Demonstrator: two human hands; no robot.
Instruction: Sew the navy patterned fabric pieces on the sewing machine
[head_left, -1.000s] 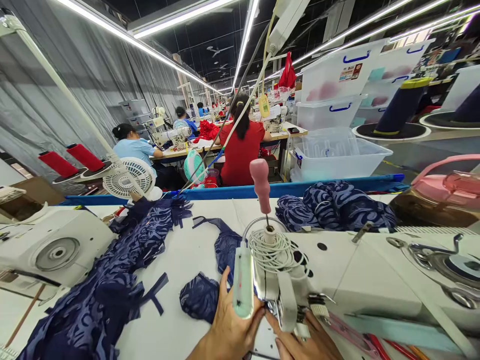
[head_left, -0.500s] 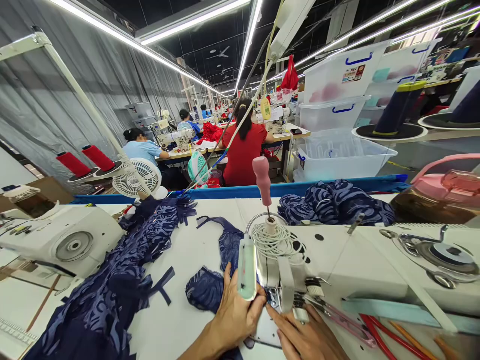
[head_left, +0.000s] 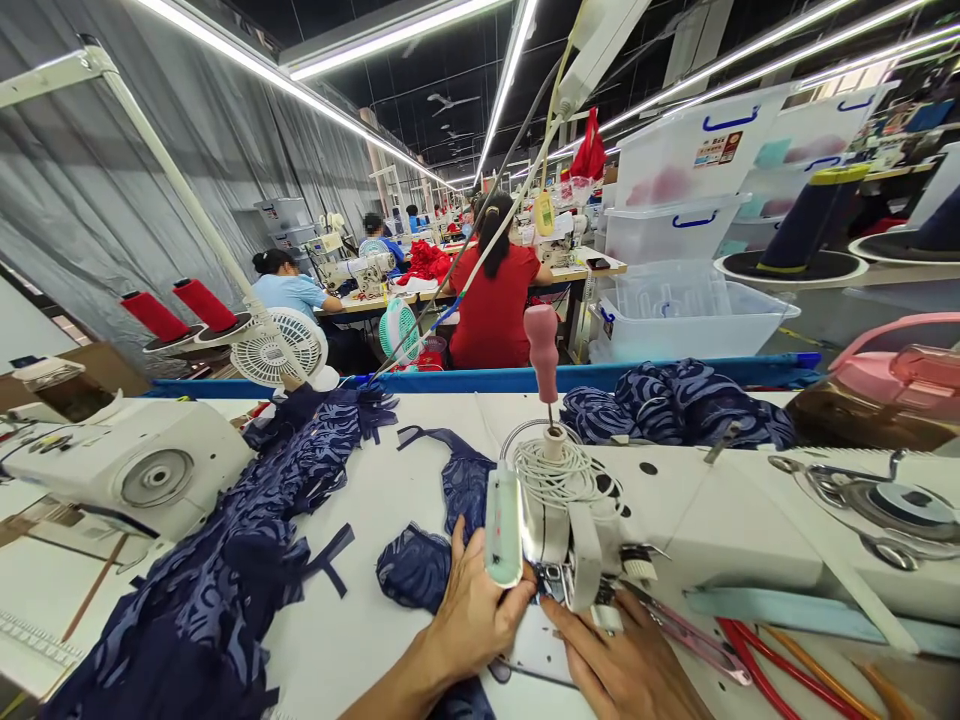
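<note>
The navy lace piece (head_left: 417, 568), crumpled and swirl-patterned, lies just left of the sewing machine (head_left: 574, 525); the left hand (head_left: 472, 620) presses on it, fingertips hidden behind the machine, so I cannot tell if they pinch; the right hand (head_left: 622, 672) lies spread below the machine; this looks like positioning cloth at the needle, which calls for keeping the fingers clear; a lace heap (head_left: 225, 590) lies further left.

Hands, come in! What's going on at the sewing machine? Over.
Left hand flat on navy fabric piece. Right hand at presser foot. Pink tool beside it.
</note>
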